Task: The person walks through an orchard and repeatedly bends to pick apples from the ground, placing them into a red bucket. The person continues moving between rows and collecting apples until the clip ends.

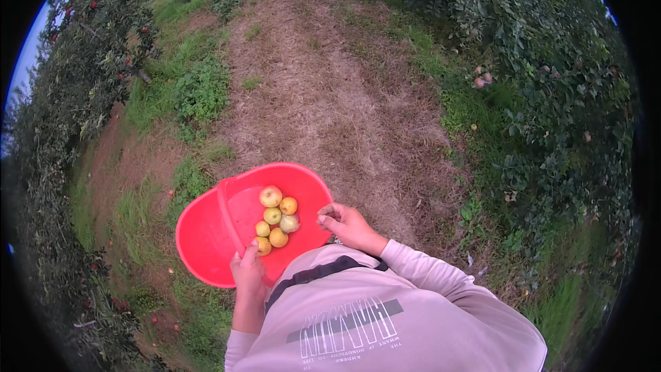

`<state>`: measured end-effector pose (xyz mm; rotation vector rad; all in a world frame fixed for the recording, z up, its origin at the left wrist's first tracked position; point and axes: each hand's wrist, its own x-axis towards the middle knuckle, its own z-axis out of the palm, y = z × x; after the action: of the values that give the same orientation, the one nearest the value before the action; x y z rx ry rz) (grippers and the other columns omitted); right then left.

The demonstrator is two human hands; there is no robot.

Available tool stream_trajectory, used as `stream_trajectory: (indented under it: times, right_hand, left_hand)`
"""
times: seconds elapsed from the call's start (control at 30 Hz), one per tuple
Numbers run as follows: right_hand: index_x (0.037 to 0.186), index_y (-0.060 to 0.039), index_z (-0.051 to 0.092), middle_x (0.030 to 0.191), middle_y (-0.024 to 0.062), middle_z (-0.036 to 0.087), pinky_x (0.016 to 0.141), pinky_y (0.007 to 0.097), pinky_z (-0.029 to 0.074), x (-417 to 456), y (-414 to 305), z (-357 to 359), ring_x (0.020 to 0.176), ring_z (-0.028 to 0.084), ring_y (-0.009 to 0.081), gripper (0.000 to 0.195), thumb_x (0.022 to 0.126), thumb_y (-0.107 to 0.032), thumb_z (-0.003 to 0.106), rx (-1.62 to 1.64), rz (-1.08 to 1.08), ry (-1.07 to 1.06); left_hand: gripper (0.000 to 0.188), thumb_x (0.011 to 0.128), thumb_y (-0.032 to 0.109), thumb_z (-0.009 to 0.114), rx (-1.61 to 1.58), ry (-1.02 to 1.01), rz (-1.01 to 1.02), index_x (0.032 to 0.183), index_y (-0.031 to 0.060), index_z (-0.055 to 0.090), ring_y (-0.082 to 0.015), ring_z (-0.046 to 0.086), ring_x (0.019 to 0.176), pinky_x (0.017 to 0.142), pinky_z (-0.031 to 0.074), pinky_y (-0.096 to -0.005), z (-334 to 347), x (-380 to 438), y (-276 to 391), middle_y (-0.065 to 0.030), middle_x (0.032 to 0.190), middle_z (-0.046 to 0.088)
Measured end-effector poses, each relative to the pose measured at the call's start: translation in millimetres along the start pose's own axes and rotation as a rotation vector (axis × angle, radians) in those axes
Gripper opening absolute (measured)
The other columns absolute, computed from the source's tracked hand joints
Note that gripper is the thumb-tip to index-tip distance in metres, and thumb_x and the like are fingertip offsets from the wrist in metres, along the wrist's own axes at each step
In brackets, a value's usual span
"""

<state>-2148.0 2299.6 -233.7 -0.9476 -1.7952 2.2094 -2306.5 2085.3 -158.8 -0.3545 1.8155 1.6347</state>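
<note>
A red plastic basket (204,237) hangs in front of my waist, its handle (232,217) crossing over it. My left hand (249,271) grips the near end of that handle, thumb on top. Several yellow-green apples lie together on the right half of the basket floor, among them a larger pale one (270,196) and an orange-yellow one (289,205). One apple (289,223) looks whitish and glossy. My right hand (348,225) is at the basket's right rim, fingers curled and fingertips over the inside. No apple shows in it; whether it pinches the rim is unclear.
Apple trees with red fruit (93,5) line the left side. On the right stands a leafy row (557,88) with pinkish apples (479,82) low down. Between them runs a dry grass path (320,88). Fallen apples (473,127) dot the ground on both sides.
</note>
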Motion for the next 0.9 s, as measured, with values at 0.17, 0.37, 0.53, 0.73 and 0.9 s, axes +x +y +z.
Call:
stream_trajectory:
  times: [0.17,0.37,0.53,0.73,0.9]
  right_hand:
    - [0.117,0.0045,0.062,0.105,0.0098,0.072,0.086,0.0323,0.058,52.2,-15.3,-25.3,0.094,0.07,0.0164,0.024,0.105,-0.016,0.063,0.094,0.048,0.131]
    - [0.119,0.0031,0.061,0.106,0.0128,0.073,0.085,0.0349,0.059,158.2,-36.9,-33.9,0.093,0.072,0.0193,0.024,0.106,-0.017,0.06,0.016,0.073,0.143]
    - [0.12,0.0039,0.061,0.106,0.0123,0.073,0.086,0.0331,0.058,251.9,-96.3,-1.9,0.095,0.071,0.0187,0.027,0.106,-0.019,0.062,-0.056,0.081,0.064]
    - [0.124,0.0026,0.06,0.109,0.0132,0.073,0.088,0.0328,0.058,337.4,-126.7,37.2,0.098,0.071,0.0193,0.028,0.107,-0.019,0.06,-0.15,0.102,-0.219]
    - [0.122,0.0025,0.061,0.109,0.0131,0.073,0.088,0.0325,0.057,420.8,-132.2,37.2,0.098,0.072,0.0193,0.026,0.106,-0.018,0.06,-0.199,0.148,-0.334]
  left_hand:
    - [0.027,0.097,0.024,0.072,-0.042,-0.048,-0.06,0.085,0.0136,0.05,-0.0106,0.032,0.041,0.044,0.032,-0.031,28.0,76.8,21.8,0.0046,0.053,0.037]
    - [0.025,0.097,0.023,0.071,-0.182,-0.007,-0.023,0.087,0.0132,0.051,-0.0095,0.035,0.041,0.043,0.031,-0.0298,48.8,177.5,79.6,0.0058,0.054,0.039]
    - [0.023,0.097,0.021,0.071,-0.24,0.016,-0.032,0.09,0.013,0.051,-0.0073,0.035,0.042,0.042,0.028,-0.0289,53.9,234.6,105.9,0.0069,0.056,0.04]
    - [0.023,0.097,0.022,0.071,-0.344,0.215,-0.087,0.088,0.0137,0.051,-0.0081,0.034,0.042,0.043,0.029,-0.0294,40.8,276.3,131.8,0.0067,0.055,0.038]
    - [0.026,0.096,0.025,0.07,-0.497,0.443,-0.087,0.084,0.0135,0.05,-0.0125,0.035,0.043,0.045,0.036,-0.0325,24.2,317.9,131.9,0.004,0.053,0.035]
